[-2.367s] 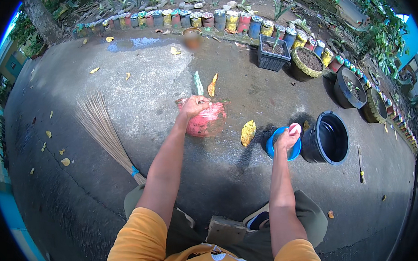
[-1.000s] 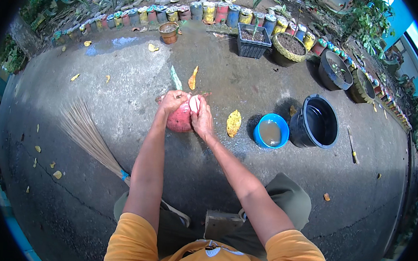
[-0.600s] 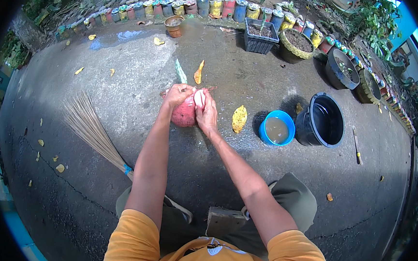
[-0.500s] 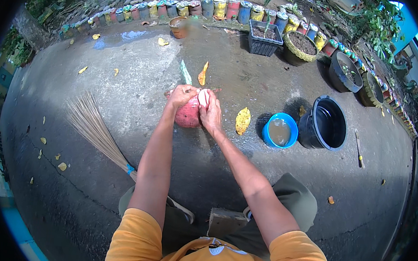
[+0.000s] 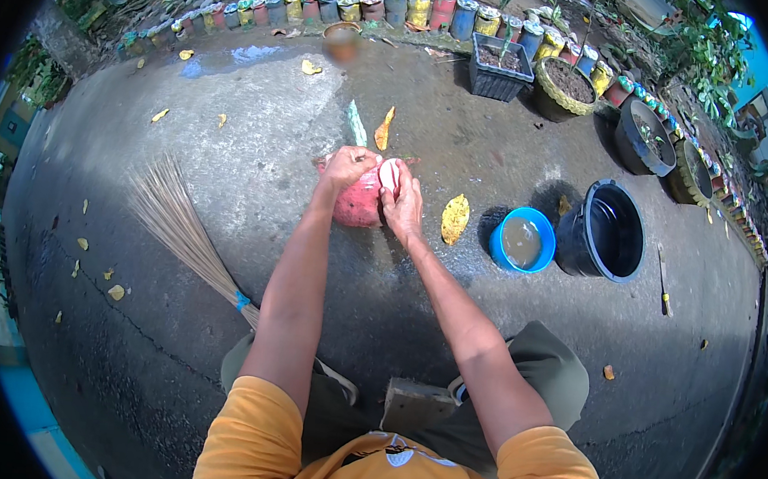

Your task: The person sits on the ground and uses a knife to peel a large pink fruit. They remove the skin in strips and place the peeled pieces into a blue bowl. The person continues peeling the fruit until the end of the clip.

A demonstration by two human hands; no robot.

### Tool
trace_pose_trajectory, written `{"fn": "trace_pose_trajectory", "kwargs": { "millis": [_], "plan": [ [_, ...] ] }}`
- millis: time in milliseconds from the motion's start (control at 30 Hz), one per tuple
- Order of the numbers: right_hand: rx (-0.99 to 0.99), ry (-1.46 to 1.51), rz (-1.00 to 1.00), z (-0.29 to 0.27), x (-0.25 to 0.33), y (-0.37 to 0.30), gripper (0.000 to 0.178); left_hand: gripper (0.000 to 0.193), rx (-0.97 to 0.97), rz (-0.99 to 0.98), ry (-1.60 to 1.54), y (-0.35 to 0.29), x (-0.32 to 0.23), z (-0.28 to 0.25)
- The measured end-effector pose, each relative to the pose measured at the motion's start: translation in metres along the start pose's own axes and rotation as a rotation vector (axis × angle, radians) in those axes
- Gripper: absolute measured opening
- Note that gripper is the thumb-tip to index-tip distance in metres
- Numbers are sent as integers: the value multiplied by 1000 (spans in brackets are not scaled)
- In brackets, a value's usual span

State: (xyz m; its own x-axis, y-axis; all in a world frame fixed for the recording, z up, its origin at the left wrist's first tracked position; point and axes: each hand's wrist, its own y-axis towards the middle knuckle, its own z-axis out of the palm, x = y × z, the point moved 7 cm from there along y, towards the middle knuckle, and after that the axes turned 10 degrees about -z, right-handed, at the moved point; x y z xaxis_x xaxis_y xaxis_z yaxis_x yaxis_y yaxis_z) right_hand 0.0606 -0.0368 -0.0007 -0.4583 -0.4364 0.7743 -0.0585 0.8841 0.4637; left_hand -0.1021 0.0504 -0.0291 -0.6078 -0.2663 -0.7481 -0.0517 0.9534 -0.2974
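Observation:
In front of me on the concrete sits a rounded, worn red object (image 5: 357,206), like a painted pot; my hands cover its upper part. My left hand (image 5: 348,168) is closed at its upper left, fingertips pinched together, and what they grip is too small to make out. Over the object's right side, my right hand (image 5: 403,210) holds a pale oval piece (image 5: 390,175) with a pinkish edge, its fingers wrapped along the outer side. Just beyond lie a pale green leaf (image 5: 356,124) and an orange leaf (image 5: 384,128).
To the right stand a blue basin (image 5: 543,251) of murky water and a large black bucket (image 5: 636,257), with a yellow-handled tool (image 5: 666,299) past them. A stick broom (image 5: 193,231) lies left. Planters, including a black square one (image 5: 499,85), line the far edge.
The view has shifted a little, so the whole scene sits slightly farther right. My right hand and the pale oval piece have moved slightly right; both hands stay at the red object.

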Motion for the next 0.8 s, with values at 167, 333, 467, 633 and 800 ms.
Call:
{"fn": "trace_pose_trajectory", "kwargs": {
  "millis": [167, 333, 467, 633, 800],
  "plan": [
    [112, -9, 148, 13, -8, -62, 62, 24, -19, -21, -56, 5, 4, -1],
    [12, -22, 290, -28, -58, -74, 63, 27, -16, -33, 30, -6, -6, -4],
    [-743, -198, 262, -169, -116, -56, 68, 31, -8, -26, 25, -20, -13, -8],
    [-1222, 181, 796, -267, -231, -116, 63, 36, -18, -44, 60, -25, -16, -14],
    [-1183, 294, 1035, -272, -292, -154, 54, 37, -27, -87, 129, -31, -20, -15]
  ]
}}
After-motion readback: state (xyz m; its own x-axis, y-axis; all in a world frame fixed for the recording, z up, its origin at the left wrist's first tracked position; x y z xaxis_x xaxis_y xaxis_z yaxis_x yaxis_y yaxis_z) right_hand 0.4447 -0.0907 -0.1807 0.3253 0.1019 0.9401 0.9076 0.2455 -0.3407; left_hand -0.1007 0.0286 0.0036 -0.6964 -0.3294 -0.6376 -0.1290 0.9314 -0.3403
